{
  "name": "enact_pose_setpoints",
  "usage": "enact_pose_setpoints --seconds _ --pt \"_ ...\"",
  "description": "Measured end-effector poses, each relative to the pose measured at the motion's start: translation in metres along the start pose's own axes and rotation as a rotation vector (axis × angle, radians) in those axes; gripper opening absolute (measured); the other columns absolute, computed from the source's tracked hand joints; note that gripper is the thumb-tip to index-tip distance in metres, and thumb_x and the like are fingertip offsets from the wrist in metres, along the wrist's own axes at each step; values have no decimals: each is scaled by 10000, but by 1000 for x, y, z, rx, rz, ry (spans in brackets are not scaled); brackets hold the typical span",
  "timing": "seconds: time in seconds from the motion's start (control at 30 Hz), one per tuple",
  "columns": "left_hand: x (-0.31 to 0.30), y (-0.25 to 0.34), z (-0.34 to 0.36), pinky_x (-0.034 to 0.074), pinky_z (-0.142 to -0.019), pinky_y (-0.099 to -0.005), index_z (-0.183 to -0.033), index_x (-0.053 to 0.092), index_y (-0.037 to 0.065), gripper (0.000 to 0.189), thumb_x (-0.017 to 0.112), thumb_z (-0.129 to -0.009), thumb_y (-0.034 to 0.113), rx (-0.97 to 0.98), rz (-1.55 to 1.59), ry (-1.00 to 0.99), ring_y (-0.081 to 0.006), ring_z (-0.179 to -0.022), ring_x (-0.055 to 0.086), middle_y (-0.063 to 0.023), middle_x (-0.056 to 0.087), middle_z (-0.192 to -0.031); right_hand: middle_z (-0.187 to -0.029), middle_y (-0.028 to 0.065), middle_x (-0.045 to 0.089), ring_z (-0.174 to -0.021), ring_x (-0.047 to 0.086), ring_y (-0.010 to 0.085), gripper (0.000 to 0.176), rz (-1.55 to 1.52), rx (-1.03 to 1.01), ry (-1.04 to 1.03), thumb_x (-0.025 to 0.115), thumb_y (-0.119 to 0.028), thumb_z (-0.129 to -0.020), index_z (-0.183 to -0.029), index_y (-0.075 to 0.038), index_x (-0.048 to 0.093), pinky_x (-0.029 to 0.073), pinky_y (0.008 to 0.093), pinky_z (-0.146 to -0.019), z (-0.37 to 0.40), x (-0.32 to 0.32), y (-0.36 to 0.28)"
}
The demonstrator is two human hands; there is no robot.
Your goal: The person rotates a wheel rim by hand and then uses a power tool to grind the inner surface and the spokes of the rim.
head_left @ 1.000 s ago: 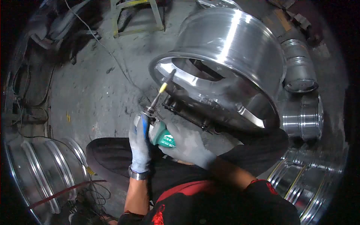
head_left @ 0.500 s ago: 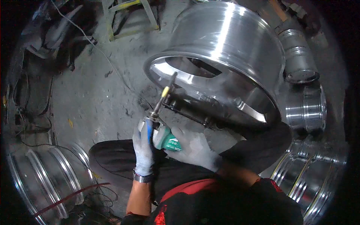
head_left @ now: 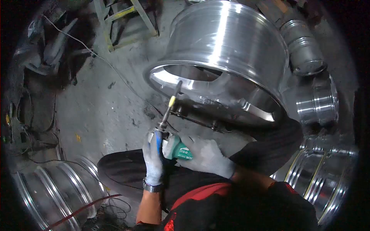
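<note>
My left hand (head_left: 154, 158), in a light grey glove, is wrapped around the head end of a green angle grinder (head_left: 181, 149). A long thin shaft with a yellow band runs up and away from that end. My right hand (head_left: 206, 156), gloved too, grips the grinder's body from the right side. The shaft's dark tip overlaps the oval opening in the face of a large shiny metal wheel rim (head_left: 219, 42). This rim lies tilted in front of my crossed legs, propped over a dark metal stand (head_left: 192, 116).
More metal rims stand at the lower left (head_left: 58, 188), the lower right (head_left: 320, 177) and along the right (head_left: 316, 102). A metal frame stand (head_left: 129, 19) is at the top. A pale cable (head_left: 111, 67) crosses the grey floor, and a dark red hose (head_left: 77, 215) lies lower left.
The view has shifted slightly, so the rim sits lower and further left. Both hands and the grinder appear a little to the right, with the shaft tip still at the rim's opening.
</note>
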State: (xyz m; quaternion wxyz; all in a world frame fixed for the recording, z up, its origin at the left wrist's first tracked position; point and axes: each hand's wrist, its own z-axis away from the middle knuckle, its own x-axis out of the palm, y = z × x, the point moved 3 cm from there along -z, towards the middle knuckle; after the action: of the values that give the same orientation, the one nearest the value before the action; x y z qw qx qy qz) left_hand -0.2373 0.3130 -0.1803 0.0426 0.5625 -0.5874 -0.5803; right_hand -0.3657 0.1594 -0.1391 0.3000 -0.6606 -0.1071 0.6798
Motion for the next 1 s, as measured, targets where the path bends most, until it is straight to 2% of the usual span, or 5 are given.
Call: enact_pose_setpoints --seconds 0.3,0.37,0.43,0.57,1.0 --pt "-18 18 -21 521 -837 -388 -1147 660 33 270 769 -903 69 -12 -120 57 -258 -942 664 -129 660 -1033 -1151 238 712 -920 769 410 795 -93 -82 9 859 -489 -821 -1444 -105 549 633 515 -781 -25 -2 -4" --pt "-12 24 -20 520 -828 -394 -1150 655 21 185 717 -977 41 -569 506 16 -287 -945 653 -143 665 -1031 -1186 241 707 -923 772 416 824 -71 -42 -31 856 -503 -826 -1472 -109 532 635 517 -778 -14 -1 1" --pt "-9 31 -13 528 -817 -391 -1211 720 1 393 564 -1142 354 -52 -83 -77 -222 -1018 658 -135 688 -1150 -1221 245 702 -926 774 422 854 -50 -5 -73 854 -516 -830 -1500 -112 515 638 520 -776 -1 -4 5" --pt "12 7 2 493 -801 -375 -1226 681 -11 359 586 -1127 320 -571 597 -125 -215 -946 598 -119 641 -1056 -1224 247 710 -929 781 436 880 25 77 -97 841 -554 -848 -1526 -116 490 641 540 -762 16 -9 8" --pt "-28 3 -29 506 -742 -350 -1107 680 39 114 678 -1040 132 -296 117 83 -169 -842 636 -58 652 -940 -1117 193 731 -889 769 412 786 -122 -159 50 828 -536 -848 -1440 -88 569 624 525 -722 -34 -3 -2"
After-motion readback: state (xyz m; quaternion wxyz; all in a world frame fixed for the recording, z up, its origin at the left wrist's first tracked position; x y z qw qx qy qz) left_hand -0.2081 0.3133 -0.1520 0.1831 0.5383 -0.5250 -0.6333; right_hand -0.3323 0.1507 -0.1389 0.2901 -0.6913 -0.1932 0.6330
